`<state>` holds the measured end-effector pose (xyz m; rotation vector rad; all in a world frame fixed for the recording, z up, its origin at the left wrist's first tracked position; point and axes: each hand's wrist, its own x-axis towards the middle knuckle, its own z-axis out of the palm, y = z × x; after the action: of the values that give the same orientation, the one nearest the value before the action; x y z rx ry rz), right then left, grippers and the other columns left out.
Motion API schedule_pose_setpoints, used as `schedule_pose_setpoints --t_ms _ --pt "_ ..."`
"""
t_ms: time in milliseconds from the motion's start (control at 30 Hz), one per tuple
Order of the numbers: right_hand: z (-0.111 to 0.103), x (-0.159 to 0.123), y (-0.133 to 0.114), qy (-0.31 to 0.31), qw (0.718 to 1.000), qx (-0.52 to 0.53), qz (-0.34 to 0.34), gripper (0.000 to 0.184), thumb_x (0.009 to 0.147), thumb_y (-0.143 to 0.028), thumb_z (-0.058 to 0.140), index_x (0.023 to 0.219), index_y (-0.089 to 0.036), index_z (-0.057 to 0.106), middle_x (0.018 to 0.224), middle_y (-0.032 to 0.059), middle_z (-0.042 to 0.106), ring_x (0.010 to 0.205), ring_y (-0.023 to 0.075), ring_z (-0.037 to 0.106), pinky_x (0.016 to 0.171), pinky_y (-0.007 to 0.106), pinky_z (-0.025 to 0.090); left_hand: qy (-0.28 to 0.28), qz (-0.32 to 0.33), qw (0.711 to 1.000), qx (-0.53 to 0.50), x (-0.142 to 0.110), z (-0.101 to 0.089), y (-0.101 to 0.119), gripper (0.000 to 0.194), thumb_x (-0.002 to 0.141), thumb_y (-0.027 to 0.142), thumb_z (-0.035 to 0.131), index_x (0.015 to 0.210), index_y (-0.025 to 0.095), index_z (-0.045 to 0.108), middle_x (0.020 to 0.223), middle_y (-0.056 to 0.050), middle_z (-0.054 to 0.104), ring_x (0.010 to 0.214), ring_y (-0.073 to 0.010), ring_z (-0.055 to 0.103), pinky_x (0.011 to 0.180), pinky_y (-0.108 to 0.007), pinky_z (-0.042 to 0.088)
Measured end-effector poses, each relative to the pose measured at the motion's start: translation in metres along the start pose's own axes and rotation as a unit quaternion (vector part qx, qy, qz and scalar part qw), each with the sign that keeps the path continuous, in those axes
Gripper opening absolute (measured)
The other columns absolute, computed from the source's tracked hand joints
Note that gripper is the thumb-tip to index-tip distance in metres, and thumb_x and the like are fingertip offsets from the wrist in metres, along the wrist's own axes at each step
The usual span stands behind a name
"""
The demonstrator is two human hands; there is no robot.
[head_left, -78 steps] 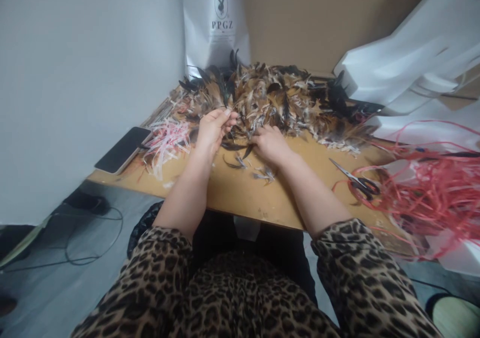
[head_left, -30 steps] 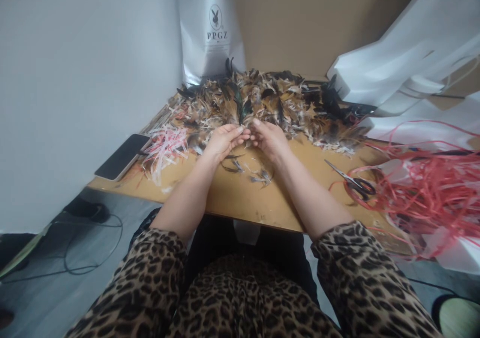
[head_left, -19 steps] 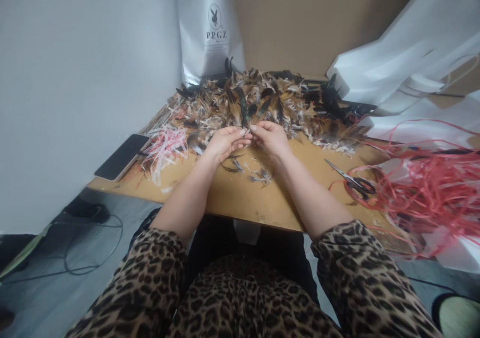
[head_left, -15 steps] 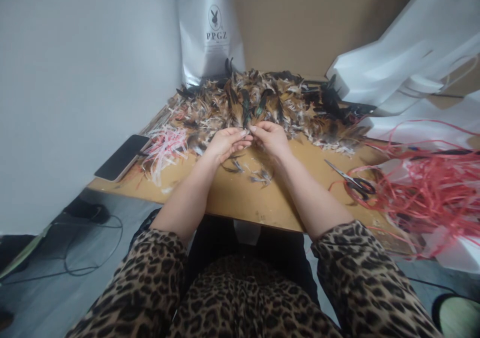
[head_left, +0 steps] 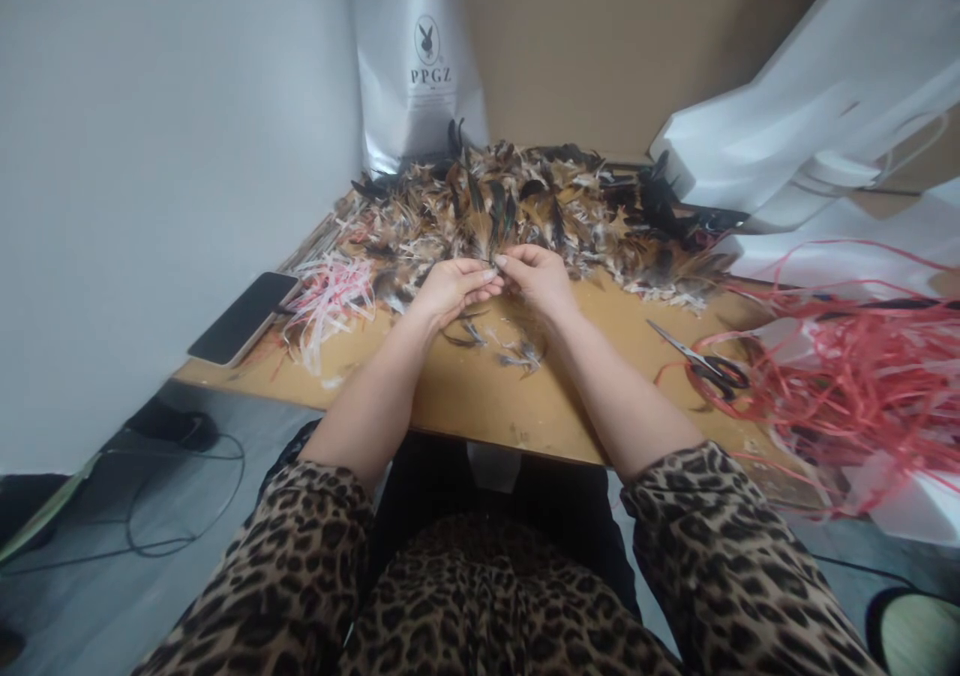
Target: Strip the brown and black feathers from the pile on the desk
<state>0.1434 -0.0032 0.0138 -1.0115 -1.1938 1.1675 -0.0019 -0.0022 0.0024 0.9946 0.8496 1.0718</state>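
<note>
My left hand (head_left: 454,291) and my right hand (head_left: 538,278) meet at the fingertips over the table, each closed in a pinch. Between them they grip the lower ends of a few dark, greenish and brown feathers (head_left: 492,218), whose tips point away from me. The exact split of feathers between the two hands is hard to see. Right behind lies a big heap of brown, black and white feathers (head_left: 420,221). Small loose feather scraps (head_left: 517,356) lie on the table below my hands.
A phone (head_left: 241,318) and pink-white shredded strips (head_left: 330,296) lie at left. To the right are scissors (head_left: 701,358) and a tangle of red plastic strips (head_left: 862,386). A white printed bag (head_left: 420,106) stands behind; white sheeting (head_left: 780,106) hangs at back right. The table (head_left: 487,406) ends near my lap.
My fingertips have drawn closer together. The dark feather that leaned out to the right now stands in against the others, so the bunch is narrower.
</note>
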Motion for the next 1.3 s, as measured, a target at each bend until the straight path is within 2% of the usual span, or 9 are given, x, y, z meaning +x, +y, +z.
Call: schedule_pose_setpoints --t_ms 167,533,667,733,800,933,1033,1133,1300 --pt "0.001 -0.002 0.0 -0.017 0.999 0.019 0.023 0.03 0.055 -0.042 0.079 0.065 -0.017 0.064 0.056 -0.0021 0.061 0.051 0.0084 0.051 0.05 0.021 0.04 -0.002 0.012 1.0 -0.004 0.0 0.0 0.0 0.005 0.073 0.011 0.07 0.074 0.008 0.067 0.069 -0.006 0.07 0.058 -0.0062 0.064 0.059 -0.014 0.051" --pt "0.001 0.001 0.007 -0.011 1.0 -0.01 -0.028 0.027 0.06 -0.041 0.076 0.064 -0.018 0.063 0.059 -0.0037 0.058 0.053 0.0074 0.048 0.051 0.021 0.04 0.018 0.02 0.998 0.055 -0.002 0.003 0.0 0.012 0.073 0.018 0.072 0.071 0.008 0.067 0.071 -0.007 0.07 0.055 -0.0063 0.063 0.055 -0.015 0.05" --pt "0.001 0.0 0.008 -0.026 0.998 -0.017 -0.045 0.024 0.063 -0.039 0.074 0.073 -0.019 0.066 0.068 -0.0018 0.064 0.061 0.0098 0.056 0.061 0.024 0.047 0.031 0.022 0.999 0.031 -0.001 0.002 0.001 0.014 0.073 0.022 0.073 0.075 0.009 0.067 0.071 -0.006 0.07 0.057 -0.0072 0.065 0.053 -0.014 0.048" --pt "0.0 0.0 0.01 -0.035 0.994 -0.062 -0.084 0.024 0.067 -0.037 0.072 0.082 -0.019 0.068 0.077 0.0005 0.067 0.07 0.0122 0.06 0.07 0.027 0.05 0.035 0.028 0.999 0.009 0.0 0.0 0.002 0.016 0.073 0.023 0.073 0.076 0.009 0.066 0.07 -0.005 0.07 0.058 -0.0071 0.065 0.053 -0.013 0.048" --pt "0.0 -0.001 0.013 -0.036 0.977 -0.146 -0.154 0.024 0.071 -0.034 0.069 0.089 -0.019 0.068 0.084 0.0029 0.067 0.076 0.0144 0.061 0.076 0.03 0.049 0.042 0.033 0.999 -0.006 0.001 -0.001 0.002 0.016 0.073 0.024 0.073 0.076 0.01 0.065 0.068 -0.004 0.069 0.057 -0.0062 0.063 0.054 -0.013 0.049" --pt "-0.003 -0.004 0.014 -0.035 0.903 -0.328 -0.275 0.024 0.078 -0.029 0.06 0.1 -0.019 0.066 0.092 0.0063 0.065 0.083 0.0181 0.059 0.079 0.032 0.047 0.041 0.039 0.998 -0.003 0.002 -0.003 0.002 0.02 0.071 0.027 0.075 0.075 0.01 0.064 0.073 -0.005 0.071 0.058 -0.0062 0.063 0.058 -0.015 0.051" --pt "-0.005 -0.007 0.01 -0.049 0.855 -0.416 -0.307 0.026 0.084 -0.028 0.053 0.105 -0.018 0.065 0.094 0.0087 0.064 0.087 0.0199 0.058 0.08 0.032 0.045 0.037 0.034 0.999 0.003 0.001 -0.003 0.002 0.023 0.068 0.029 0.077 0.074 0.01 0.064 0.073 -0.005 0.07 0.061 -0.007 0.064 0.061 -0.016 0.052" --pt "-0.007 -0.008 0.008 -0.046 0.819 -0.47 -0.325 0.027 0.087 -0.03 0.049 0.104 -0.017 0.065 0.094 0.0102 0.064 0.088 0.0213 0.057 0.079 0.032 0.044 0.035 0.028 0.999 -0.003 0.0 -0.002 0.002 0.026 0.064 0.029 0.08 0.073 0.01 0.065 0.068 -0.003 0.068 0.06 -0.007 0.064 0.063 -0.017 0.052" --pt "-0.007 -0.007 0.01 -0.033 0.793 -0.491 -0.359 0.029 0.091 -0.036 0.046 0.103 -0.017 0.066 0.092 0.0093 0.066 0.087 0.0207 0.058 0.078 0.031 0.044 0.026 0.032 0.999 -0.003 0.0 -0.001 0.001 0.03 0.058 0.032 0.083 0.072 0.011 0.067 0.066 -0.002 0.068 0.06 -0.0075 0.064 0.062 -0.017 0.053"
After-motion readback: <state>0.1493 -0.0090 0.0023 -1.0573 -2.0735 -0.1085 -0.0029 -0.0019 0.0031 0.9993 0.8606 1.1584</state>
